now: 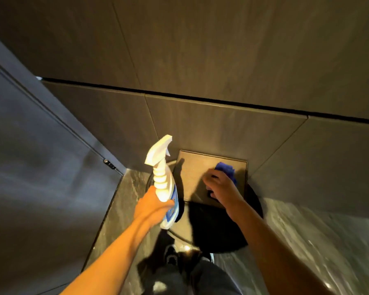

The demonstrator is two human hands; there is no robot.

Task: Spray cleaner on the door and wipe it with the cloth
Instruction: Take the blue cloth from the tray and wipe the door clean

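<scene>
Now left hand [151, 206] grips one white spray bottle [165, 188]; right hand [218, 185] presses one blue cloth [227, 170] against the door panel [196, 173].

A white spray bottle [165, 184] of smooth, slightly glossy plastic with a blue printed label was seen. A blue cloth [227, 170] of soft, fuzzy fabric was pressed to a small square panel [197, 177] of matt brown finish. The wall tiles [200, 60] appeared matt and faintly streaked, while the floor [307, 231] looked like polished, veined stone, glossy with reflections.
</scene>
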